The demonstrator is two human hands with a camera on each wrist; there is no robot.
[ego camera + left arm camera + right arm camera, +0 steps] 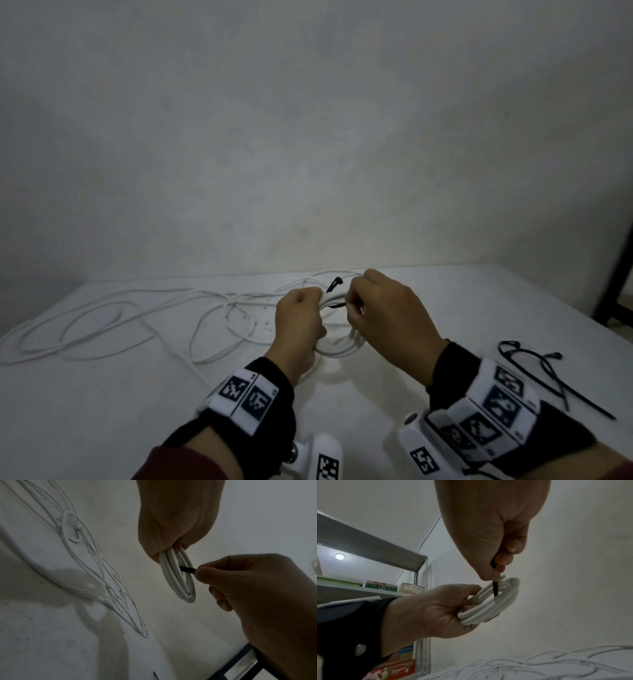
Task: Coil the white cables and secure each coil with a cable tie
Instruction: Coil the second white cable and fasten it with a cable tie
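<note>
My left hand (301, 318) grips a small coil of white cable (337, 346), held above the table; the same coil (178, 577) hangs from the fist in the left wrist view. My right hand (383, 308) pinches a black cable tie (337, 304) that passes through the coil. The tie (495, 589) runs down from the right fingertips into the coil (489, 601), and its head (335, 283) sticks up behind the bundle. Loose white cable (137, 318) sprawls in loops over the table to the left.
Spare black cable ties (548, 373) lie on the white table (102, 411) at the right. A dark frame leg (616, 274) stands at the far right edge. A metal shelf (368, 545) with boxes shows in the right wrist view. A plain wall lies behind.
</note>
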